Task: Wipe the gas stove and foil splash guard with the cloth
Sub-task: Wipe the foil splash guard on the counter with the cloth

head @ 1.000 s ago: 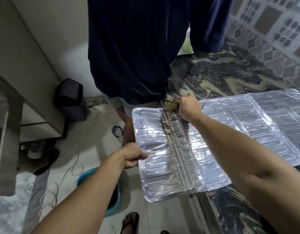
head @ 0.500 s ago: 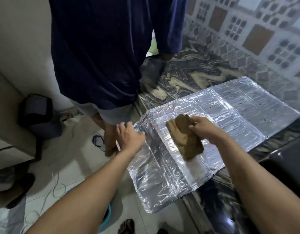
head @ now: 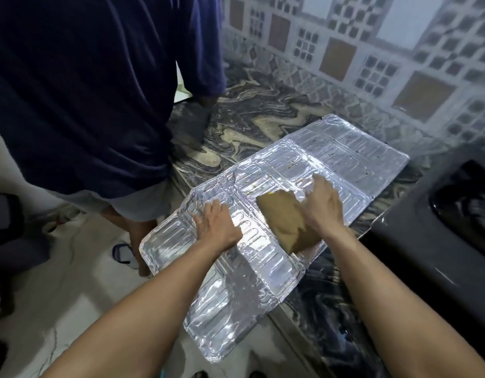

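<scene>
Nearest the camera, the two forearms reach forward over the edge of the marbled counter [head: 263, 124]. The foil splash guard [head: 236, 282] lies flat on that counter, its near-left part hanging out past the edge above the pale floor [head: 58, 296].

The left hand [head: 218, 227] rests palm-down on the left panel of the guard, fingers straight and slightly spread, pressing the sheet to steady it. Just to its right, the right hand [head: 324, 205] presses the brown cloth [head: 286, 222] flat onto the middle panel; its fingers are extended and held close together over the far edge of the cloth rather than pinching it.

The step in hand appears to be wiping the guard, working the middle panel. Beyond the cloth, small greenish and brown specks still dot the foil, so the next move probably calls for pushing the cloth further along toward the far-right panel, with the left hand bearing down so the thin, overhanging sheet does not slide or buckle.

At the right edge, the dark gas stove [head: 440, 227] sits just beside the guard; no hand is on it. Farther off, another person in a dark blue shirt [head: 85, 91] stands at the counter, with the patterned tile wall [head: 372, 50] behind.
</scene>
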{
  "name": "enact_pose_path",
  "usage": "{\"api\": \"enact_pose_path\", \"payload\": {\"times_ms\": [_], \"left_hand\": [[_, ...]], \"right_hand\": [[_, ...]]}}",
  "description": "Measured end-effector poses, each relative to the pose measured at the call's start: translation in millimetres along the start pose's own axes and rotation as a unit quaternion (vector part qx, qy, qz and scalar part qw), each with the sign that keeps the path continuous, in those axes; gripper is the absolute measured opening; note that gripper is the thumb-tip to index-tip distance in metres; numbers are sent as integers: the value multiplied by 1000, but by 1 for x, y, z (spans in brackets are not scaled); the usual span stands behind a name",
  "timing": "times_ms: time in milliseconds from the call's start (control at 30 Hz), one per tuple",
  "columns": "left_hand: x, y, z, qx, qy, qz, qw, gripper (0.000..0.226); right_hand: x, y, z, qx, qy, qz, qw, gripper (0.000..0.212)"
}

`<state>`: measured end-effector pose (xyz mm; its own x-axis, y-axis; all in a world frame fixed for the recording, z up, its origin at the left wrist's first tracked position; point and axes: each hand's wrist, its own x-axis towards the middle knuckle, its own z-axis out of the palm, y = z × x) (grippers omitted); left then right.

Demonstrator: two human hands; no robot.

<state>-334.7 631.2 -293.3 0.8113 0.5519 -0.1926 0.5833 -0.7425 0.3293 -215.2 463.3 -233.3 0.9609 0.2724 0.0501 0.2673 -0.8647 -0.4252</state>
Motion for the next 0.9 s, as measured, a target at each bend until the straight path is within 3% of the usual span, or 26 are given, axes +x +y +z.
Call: {"api": "enact_pose_path", "payload": {"times_ms": [67, 133, 233, 333, 433, 600, 667, 767, 900], "left_hand": [[3, 4, -5, 16, 19, 4, 1000, 64], [7, 6, -8, 29, 37, 10, 999, 71], [16, 5, -7, 37, -19, -1, 999, 104], [22, 1, -6, 37, -92, -12, 995, 122], [25, -1, -7, 44, -116, -16, 992, 127], [28, -4, -10, 60, -136, -17, 989, 133], [29, -5, -12, 66, -141, -12, 988, 136], [29, -4, -13, 77, -135, -10, 988, 139], [28, -3, -13, 84, -131, -7, 988, 139]], "right_hand": [[-11, 0, 6, 43, 24, -69, 996, 46], [-20, 2, 18, 36, -31, -158, 986, 45], [-21, 19, 44, -116, -147, -258, 948, 51], [-20, 39, 58, -179, -173, -261, 933, 67], [-14, 47, 63, -168, -169, -259, 936, 62], [11, 40, 72, -158, -115, -74, 978, 68], [14, 34, 74, -139, -120, -46, 982, 62], [-4, 33, 78, -138, -125, -163, 969, 56], [-33, 33, 82, -150, -180, -319, 918, 55]]}}
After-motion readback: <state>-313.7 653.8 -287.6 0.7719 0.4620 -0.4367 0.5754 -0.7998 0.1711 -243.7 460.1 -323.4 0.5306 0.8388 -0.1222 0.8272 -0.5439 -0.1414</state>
